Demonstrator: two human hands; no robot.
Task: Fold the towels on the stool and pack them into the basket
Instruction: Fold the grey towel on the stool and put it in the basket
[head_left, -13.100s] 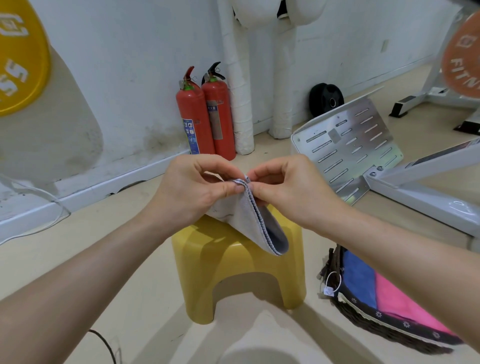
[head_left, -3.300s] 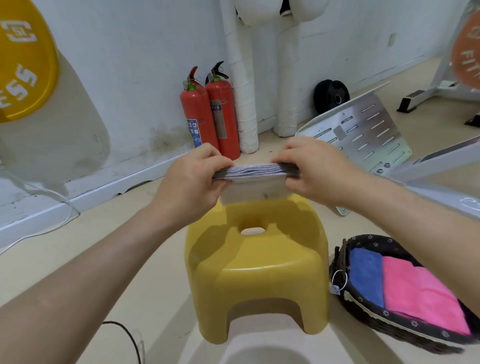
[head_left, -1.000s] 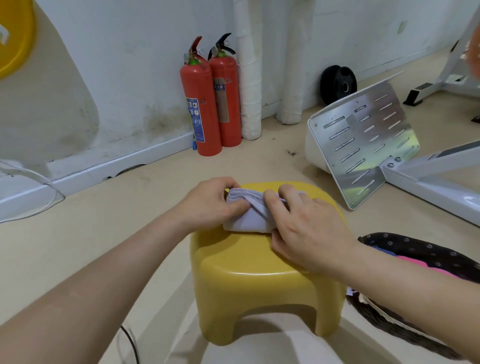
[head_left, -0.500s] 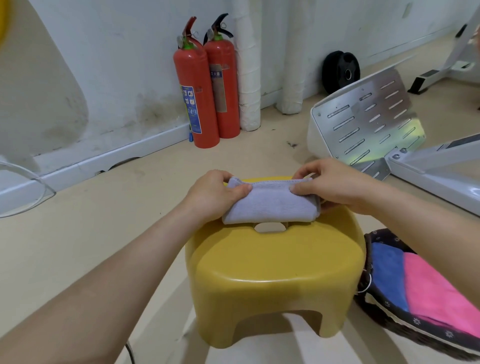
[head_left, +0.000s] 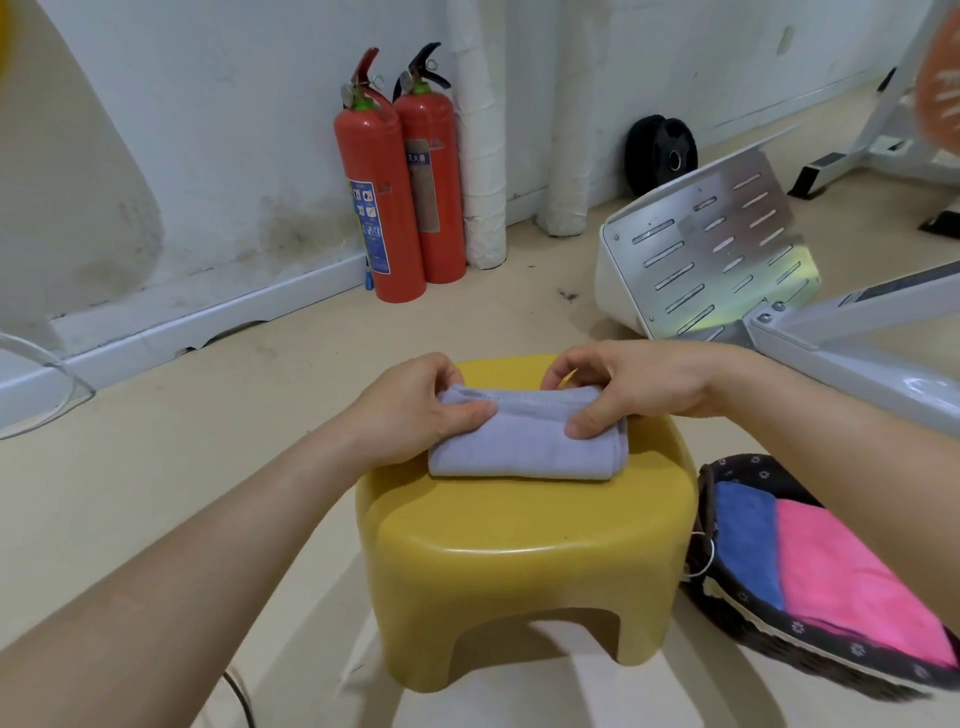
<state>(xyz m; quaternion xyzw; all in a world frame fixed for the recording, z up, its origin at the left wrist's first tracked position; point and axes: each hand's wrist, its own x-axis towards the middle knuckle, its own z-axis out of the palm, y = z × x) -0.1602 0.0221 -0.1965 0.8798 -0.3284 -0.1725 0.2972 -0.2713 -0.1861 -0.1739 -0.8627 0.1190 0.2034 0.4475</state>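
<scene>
- Head view shows our 2 hands on 1 grey towel (head_left: 519, 447), which lies flat on top of the yellow stool (head_left: 519, 545), toward its far edge.
- Our left hand (head_left: 415, 410) grips the towel's left end, thumb on top and fingers curled round the far edge.
- Our right hand (head_left: 634, 395) pinches the right end, thumb pressed on top and fingers curled over the far edge.
- The towel reads as a compact rectangle several layers thick, so we judge its folding done or all but done.
- The basket (head_left: 795, 629) stands on the floor just beside the stool, on our right. In it, 2 folded towels lie side by side: 1 blue towel (head_left: 748, 545) and 1 pink towel (head_left: 841, 577).
- No other towel shows on the stool, so we judge 2 packed and 1 left to lift across and lay in the basket.
- Our right arm hides part of the basket, so we cannot tell how much room remains.
</scene>
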